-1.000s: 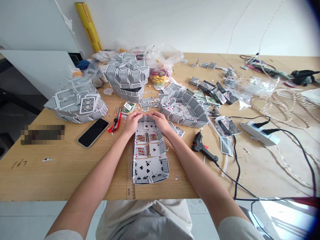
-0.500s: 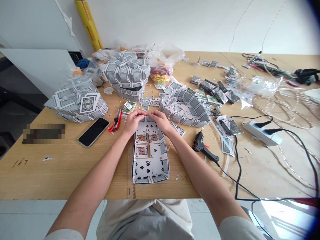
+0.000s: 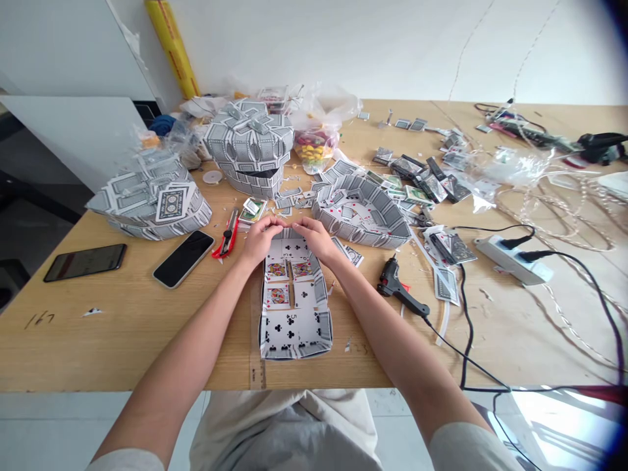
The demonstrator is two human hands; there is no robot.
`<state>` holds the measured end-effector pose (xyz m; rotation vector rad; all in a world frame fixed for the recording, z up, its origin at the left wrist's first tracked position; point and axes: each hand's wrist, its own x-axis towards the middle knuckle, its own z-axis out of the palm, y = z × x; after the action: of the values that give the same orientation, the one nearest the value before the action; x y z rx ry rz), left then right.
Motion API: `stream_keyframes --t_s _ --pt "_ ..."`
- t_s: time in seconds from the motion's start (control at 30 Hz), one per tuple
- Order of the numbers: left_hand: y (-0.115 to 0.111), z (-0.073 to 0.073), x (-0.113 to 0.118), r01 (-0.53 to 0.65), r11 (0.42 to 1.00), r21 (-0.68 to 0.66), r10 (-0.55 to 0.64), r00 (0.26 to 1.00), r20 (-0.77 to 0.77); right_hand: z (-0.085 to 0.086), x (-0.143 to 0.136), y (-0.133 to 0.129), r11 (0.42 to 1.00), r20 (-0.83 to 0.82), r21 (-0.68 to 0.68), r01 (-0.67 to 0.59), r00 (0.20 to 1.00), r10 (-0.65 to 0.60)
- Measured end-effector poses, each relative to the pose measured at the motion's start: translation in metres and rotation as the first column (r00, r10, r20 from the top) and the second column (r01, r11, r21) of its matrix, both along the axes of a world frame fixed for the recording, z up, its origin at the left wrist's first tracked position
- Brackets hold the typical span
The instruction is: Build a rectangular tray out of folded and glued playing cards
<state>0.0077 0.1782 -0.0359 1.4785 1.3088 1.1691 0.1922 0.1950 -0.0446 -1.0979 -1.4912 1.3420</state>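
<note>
A long shallow tray made of playing cards (image 3: 295,327) lies near the table's front edge, its card faces showing inside and a narrow slot at its middle. At the tray's far end, my left hand (image 3: 260,241) pinches the rim from the left. My right hand (image 3: 314,239) grips the same rim from the right, the fingertips of both hands nearly meeting. A ruler (image 3: 256,347) lies partly under the tray's left side. Just beyond my right hand sits a larger open card box (image 3: 363,212).
Left of the tray are a red cutter (image 3: 227,235) and two phones (image 3: 184,259). A glue gun (image 3: 401,288) with its cord and a power strip (image 3: 514,260) lie right. Card boxes (image 3: 250,140), card packs (image 3: 417,171) and plastic bags fill the back.
</note>
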Motion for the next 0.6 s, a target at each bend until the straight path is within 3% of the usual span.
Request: stream_keyframes --t_s 0.6 --pt "-0.0013 0.0004 0.0019 0.012 0.999 0.035 -0.012 1.0 0.015 0.0049 0.0014 -0.0021 0.999 0.039 0.035 -0.017 0.999 0.016"
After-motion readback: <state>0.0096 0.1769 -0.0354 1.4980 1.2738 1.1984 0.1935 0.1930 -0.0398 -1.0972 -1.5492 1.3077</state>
